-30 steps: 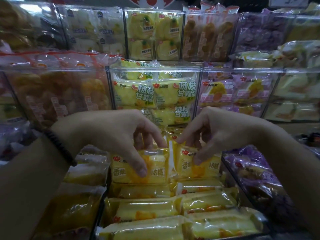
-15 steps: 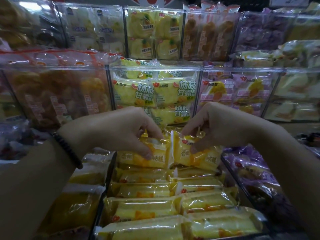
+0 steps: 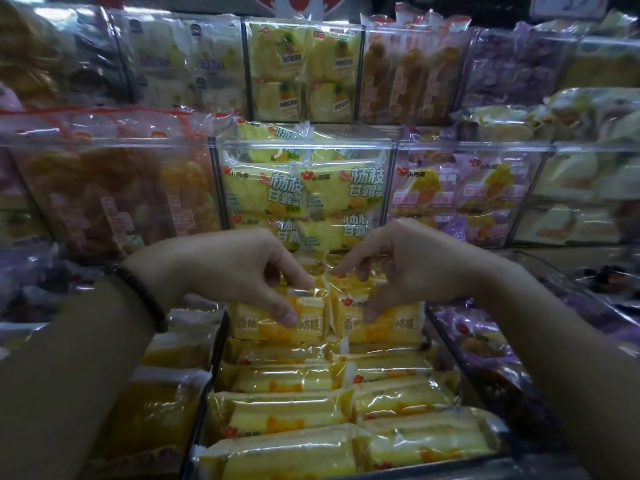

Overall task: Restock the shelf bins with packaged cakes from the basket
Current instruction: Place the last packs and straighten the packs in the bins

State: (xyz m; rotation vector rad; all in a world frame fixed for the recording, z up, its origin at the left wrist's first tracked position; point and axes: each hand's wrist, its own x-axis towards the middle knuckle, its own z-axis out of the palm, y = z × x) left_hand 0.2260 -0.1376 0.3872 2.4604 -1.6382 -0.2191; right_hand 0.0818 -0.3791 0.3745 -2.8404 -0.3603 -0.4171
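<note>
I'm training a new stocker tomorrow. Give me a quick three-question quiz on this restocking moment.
1. True or false: each hand grips its own yellow cake pack.
2. Which wrist wears the dark bracelet: A left, B right?
3. Fill in: the two held packs stand at the ___ end of the bin, behind the flat rows.

Key
1. True: left hand holds the left pack, right hand the right pack.
2. A
3. far

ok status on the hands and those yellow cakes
Left hand grip on left yellow cake pack, right hand on right yellow cake pack. Both upright at back of bin. Nothing in the way.
</note>
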